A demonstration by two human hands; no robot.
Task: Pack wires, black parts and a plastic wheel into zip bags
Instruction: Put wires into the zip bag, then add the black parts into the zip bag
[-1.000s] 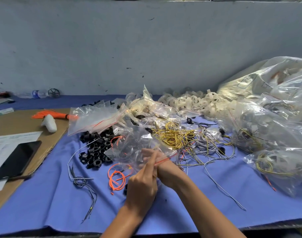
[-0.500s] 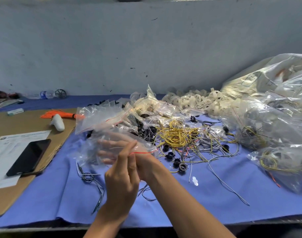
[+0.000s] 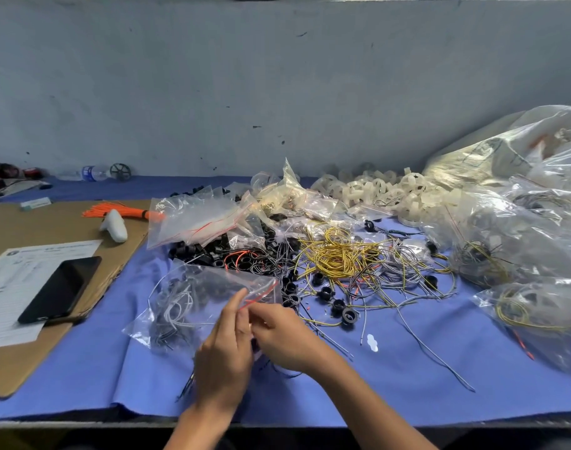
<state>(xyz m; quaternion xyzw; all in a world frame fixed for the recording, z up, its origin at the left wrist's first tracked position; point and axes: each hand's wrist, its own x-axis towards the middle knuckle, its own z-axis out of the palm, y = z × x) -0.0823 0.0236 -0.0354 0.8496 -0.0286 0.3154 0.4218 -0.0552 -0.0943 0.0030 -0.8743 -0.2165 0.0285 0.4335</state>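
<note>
Clear, limp and slippery-looking, the zip bag (image 3: 196,306) is best held where left hand (image 3: 225,355) and right hand (image 3: 285,334) pinch its red-lined mouth.

Your desk (image 3: 407,384) is covered in plain periwinkle blue. Your zip bag (image 3: 212,297) is clear with a thin red seal line, and the wires showing through it are grey, white and black. Beyond it the black parts (image 3: 209,251) are glossy black, with a loop of orange wire (image 3: 235,256) among them. The big wire tangle (image 3: 336,254) is bright yellow mixed with grey. The plastic wheels (image 3: 375,190) at the back are milky white. To your left the cardboard (image 3: 50,222) is brown, the phone (image 3: 60,289) black, the paper (image 3: 4,287) white with faint print, and the wire bundle (image 3: 115,211) vivid orange. The wall (image 3: 277,76) is pale grey-blue, flecked with dark specks.
</note>
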